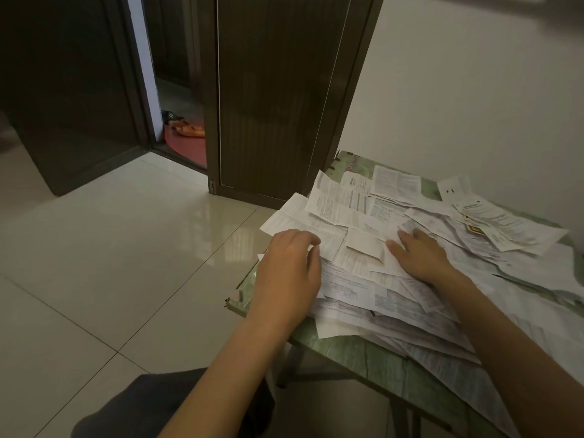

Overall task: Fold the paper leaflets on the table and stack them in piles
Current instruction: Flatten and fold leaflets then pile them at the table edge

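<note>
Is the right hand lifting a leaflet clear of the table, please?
No, the right hand lies flat, fingers straight, on the heap of leaflets covering the table.

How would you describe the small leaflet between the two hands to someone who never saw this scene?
On the green table, loose printed leaflets cover the top. Between the left hand and the right hand lies a small rectangular leaflet; unlike its neighbours, its upper face looks almost blank.

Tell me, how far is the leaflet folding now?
Done: no neat pile shows; maybe one small folded leaflet lies between the hands. In hand: the right hand presses flat on loose leaflets, the left hand sits at their edge. Left: nearly everything on the table.
</note>
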